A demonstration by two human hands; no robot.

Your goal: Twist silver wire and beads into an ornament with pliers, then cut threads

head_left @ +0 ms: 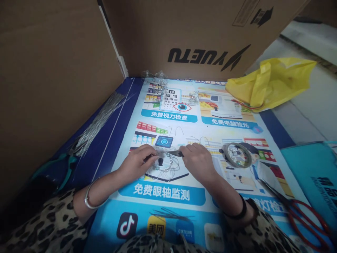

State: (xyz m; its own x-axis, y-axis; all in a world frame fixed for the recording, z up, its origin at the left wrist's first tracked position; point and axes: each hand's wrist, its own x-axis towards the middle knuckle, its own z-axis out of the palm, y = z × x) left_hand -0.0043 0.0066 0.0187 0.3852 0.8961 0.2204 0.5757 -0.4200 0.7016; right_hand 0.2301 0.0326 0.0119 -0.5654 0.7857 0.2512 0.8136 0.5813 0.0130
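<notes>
My left hand (pixel 139 160) pinches a thin wire piece strung with clear beads (pixel 171 165); its loops spread over the printed sheet below my fingers. My right hand (pixel 198 163) is closed around needle-nose pliers (pixel 176 153). Their dark, narrow jaws point left and meet the beaded wire beside my left fingertips. The pliers' handles are hidden in my palm. Bent wire pieces (pixel 176 130) lie just beyond my hands. Right of my right hand sits a round, clear-centred container (pixel 237 155) with small beads in it.
A bundle of straight wires (pixel 97 123) and teal-handled pliers (pixel 56 168) lie at left. Finished-looking wire tangles (pixel 159 82) rest by the cardboard box (pixel 205 35). At right are a yellow bag (pixel 279 82), red-handled scissors (pixel 297 214) and a teal bag (pixel 313 175). Short dark wires (pixel 172 213) lie near me.
</notes>
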